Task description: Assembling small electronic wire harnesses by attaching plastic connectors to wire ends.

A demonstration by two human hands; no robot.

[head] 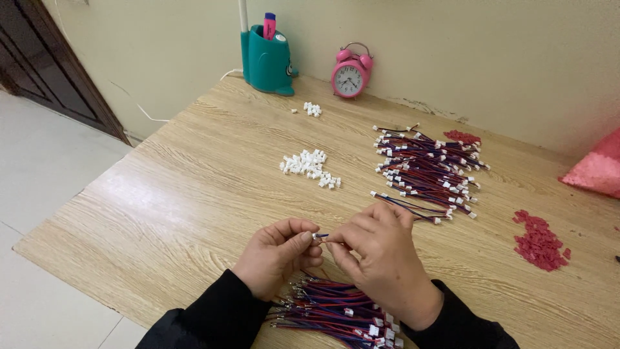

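Observation:
My left hand [278,255] pinches a small white connector [316,236] between thumb and forefinger, low in the middle of the wooden table [194,187]. My right hand [381,255] holds the end of a red and blue wire [413,210] against that connector. The wire trails off to the right behind my fingers. Under both wrists lies a bundle of red and blue wires [336,310] with white plugs. A heap of loose white connectors [309,166] lies further back in the middle.
A larger pile of wired leads [429,169] lies at the back right. Red plastic bits [539,242] sit at the right, a pink bag [594,168] at the edge. A teal pen holder [266,61] and pink alarm clock [351,72] stand by the wall.

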